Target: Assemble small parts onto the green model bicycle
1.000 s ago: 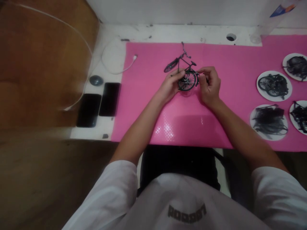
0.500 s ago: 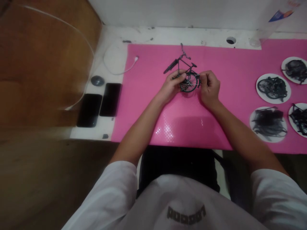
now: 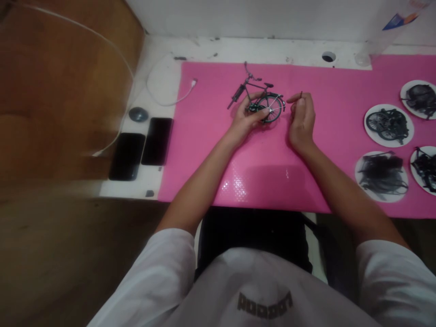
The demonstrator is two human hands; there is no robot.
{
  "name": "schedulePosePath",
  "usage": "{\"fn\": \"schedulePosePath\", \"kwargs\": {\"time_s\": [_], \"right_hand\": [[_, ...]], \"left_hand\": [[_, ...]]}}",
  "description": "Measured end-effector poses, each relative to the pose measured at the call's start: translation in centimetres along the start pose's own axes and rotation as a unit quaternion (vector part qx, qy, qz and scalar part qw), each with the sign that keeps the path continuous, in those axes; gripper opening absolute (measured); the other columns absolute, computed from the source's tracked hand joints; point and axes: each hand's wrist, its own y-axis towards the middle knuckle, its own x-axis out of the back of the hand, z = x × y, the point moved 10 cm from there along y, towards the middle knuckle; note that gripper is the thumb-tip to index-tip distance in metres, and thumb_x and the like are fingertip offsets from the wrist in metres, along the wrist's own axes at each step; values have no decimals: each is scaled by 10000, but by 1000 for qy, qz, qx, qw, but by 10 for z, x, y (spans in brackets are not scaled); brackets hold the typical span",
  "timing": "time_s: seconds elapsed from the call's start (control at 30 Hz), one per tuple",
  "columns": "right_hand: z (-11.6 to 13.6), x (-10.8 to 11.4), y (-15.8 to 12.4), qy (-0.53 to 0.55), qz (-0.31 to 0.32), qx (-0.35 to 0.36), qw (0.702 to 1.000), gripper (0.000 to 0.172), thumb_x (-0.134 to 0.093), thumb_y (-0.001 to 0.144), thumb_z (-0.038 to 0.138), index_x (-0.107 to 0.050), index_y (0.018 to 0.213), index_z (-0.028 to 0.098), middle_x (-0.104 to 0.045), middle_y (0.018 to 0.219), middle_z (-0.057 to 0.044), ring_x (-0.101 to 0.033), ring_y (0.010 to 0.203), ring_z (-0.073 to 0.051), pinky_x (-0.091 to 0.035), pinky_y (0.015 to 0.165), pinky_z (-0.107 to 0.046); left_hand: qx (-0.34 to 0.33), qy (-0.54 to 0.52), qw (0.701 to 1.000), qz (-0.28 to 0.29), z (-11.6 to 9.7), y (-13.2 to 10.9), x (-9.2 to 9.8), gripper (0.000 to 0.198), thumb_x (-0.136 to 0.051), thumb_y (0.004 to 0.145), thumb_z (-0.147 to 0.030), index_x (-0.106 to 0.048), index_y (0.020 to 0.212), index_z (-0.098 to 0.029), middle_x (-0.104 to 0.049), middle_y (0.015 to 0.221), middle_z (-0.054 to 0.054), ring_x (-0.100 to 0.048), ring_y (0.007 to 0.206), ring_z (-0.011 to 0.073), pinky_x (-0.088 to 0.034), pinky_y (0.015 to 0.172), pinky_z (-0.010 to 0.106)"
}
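Note:
My left hand point(image 3: 244, 119) is closed around the lower frame and rear wheel of a small dark model bicycle point(image 3: 256, 85), its thumb lying across the spokes. The bicycle is held above the pink mat, with its handlebar toward the upper left and its seat at the top. One spoked wheel point(image 3: 276, 109) shows, at the rear. Just right of that wheel, and apart from it, is my right hand point(image 3: 302, 119) with bent fingers. A tiny dark piece point(image 3: 301, 94) sticks up between its fingertips; its kind is too small to make out.
White plates of dark bicycle parts, including one with wheels point(image 3: 388, 125), stand on the pink mat point(image 3: 327, 181) at right. Two black phones point(image 3: 156, 141), a round dark object point(image 3: 138, 114) and a white cable point(image 3: 184, 96) lie at left. A clear bottle point(image 3: 391, 32) is at the back right.
The bicycle has shifted left and tilted in my left hand, whose thumb now lies over the wheel. My right hand has drawn away from the wheel to the right, a tiny dark piece showing at its fingertips.

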Motion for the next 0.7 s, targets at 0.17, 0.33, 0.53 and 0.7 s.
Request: {"fn": "schedulePosePath", "kwargs": {"time_s": [0.17, 0.33, 0.53, 0.7], "right_hand": [[-7, 16, 2, -45, -95, 22, 994, 611, -372, 1156, 712, -745, 1397, 293, -702, 1235, -113, -701, 1253, -277, -591, 1109, -527], [-7, 12, 2, -51, -82, 10, 995, 530, -579, 1087, 725, -827, 1279, 298, -725, 1064, -89, -739, 1077, -276, -644, 958, -494], [4, 3, -1, -8, -36, -13, 999, 398, -822, 954, 668, -866, 986, 273, -795, 900, -62, -721, 818, -229, -636, 797, -418], [6, 3, -1, 0, -36, -28, 999, 404, -820, 946, 686, -859, 969, 284, -795, 901, -63, -718, 837, -236, -642, 806, -421]], "left_hand": [[-69, 37, 996, -35, -13, 0, 7, 760, -1033, 737, -400, -672, 1400, -315, -756, 1336, 94, -767, 1217, 269, -631, 1071, 402], [-80, 74, 992, -69, -13, 4, 12, 779, -1028, 758, -490, -640, 1398, -276, -717, 1362, 123, -707, 1365, 300, -585, 1155, 431], [-73, 63, 992, -78, -9, 6, 16, 716, -997, 806, -466, -647, 1409, -302, -758, 1298, 104, -735, 1290, 261, -610, 1110, 391], [-77, 76, 990, -95, -8, 6, 20, 655, -973, 837, -428, -663, 1403, -313, -769, 1297, 93, -752, 1238, 241, -610, 1086, 371]]}}
